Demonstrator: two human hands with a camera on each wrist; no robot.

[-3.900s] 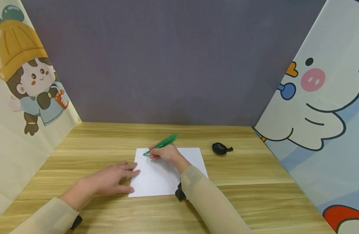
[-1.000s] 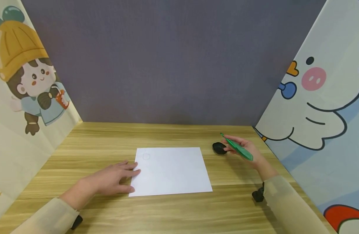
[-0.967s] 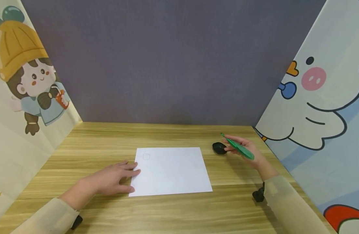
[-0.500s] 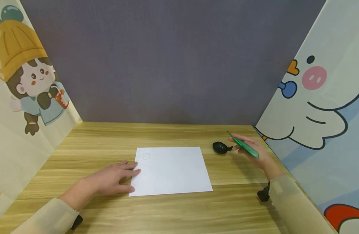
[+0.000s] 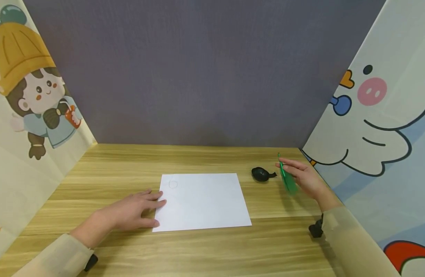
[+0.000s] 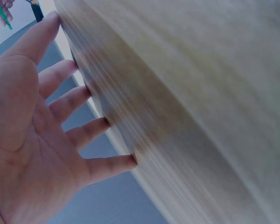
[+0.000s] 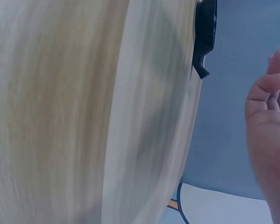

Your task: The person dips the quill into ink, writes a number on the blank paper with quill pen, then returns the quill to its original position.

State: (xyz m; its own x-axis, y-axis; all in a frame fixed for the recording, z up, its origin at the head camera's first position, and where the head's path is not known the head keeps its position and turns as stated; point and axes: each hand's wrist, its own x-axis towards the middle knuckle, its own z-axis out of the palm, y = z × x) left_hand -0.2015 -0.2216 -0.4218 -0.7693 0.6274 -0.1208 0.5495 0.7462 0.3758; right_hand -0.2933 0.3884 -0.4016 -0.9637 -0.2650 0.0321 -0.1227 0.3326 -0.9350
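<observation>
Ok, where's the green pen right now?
In the head view the green pen is in the right hand, right of the small black thing.

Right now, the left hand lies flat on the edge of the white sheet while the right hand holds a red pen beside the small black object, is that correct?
Not quite: the pen is green, not red, as the head view shows. The left hand does lie flat on the edge of the white sheet, and the right hand holds the pen beside the small black object.

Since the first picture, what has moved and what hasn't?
The right hand lifted the green pen off the white paper and carried it right, past the black object, and holds it there. The left hand stays flat at the paper's left edge; paper and black object unmoved.
</observation>
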